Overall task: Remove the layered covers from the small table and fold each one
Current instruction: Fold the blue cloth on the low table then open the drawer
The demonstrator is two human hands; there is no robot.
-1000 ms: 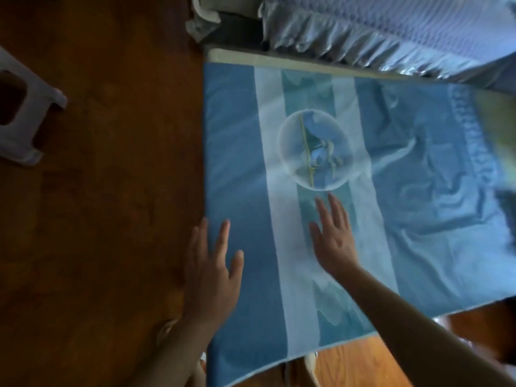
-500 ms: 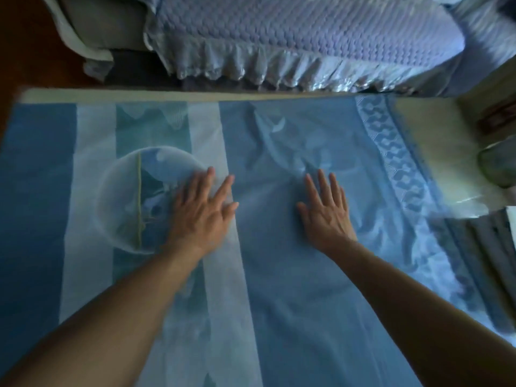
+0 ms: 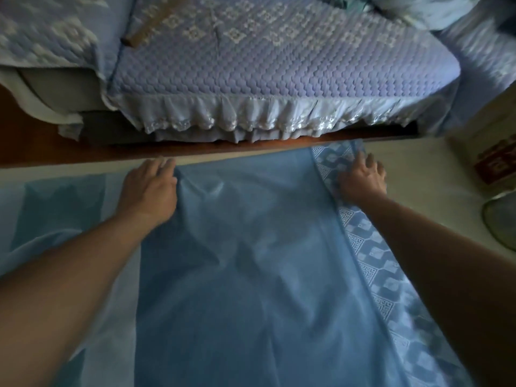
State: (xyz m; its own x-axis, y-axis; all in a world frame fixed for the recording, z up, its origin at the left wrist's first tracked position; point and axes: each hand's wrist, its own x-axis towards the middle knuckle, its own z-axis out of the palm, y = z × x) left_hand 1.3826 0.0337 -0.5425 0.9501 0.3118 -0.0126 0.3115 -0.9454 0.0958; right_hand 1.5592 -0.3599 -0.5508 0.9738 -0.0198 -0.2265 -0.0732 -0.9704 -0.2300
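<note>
Hands [image 3: 150,188] [image 3: 363,177] grip blue cover's [image 3: 245,247] far edge.

Hands: two, a left hand [image 3: 149,188] and a right hand [image 3: 361,178]
Covers on the surface [image 3: 413,160]: one blue cover [image 3: 237,261], with one patterned band [image 3: 371,252] at its right edge
Sofa: one, under a quilted purple throw [image 3: 265,57]
Boxes: one dark red box [image 3: 497,163]

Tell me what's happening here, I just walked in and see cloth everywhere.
A person is leaning over the small table, both hands at the far edge of the blue cover. The left hand and the right hand appear to be gathering the cloth there. The cover still lies spread flat, not yet lifted or folded. A quilted sofa sits beyond.
</note>
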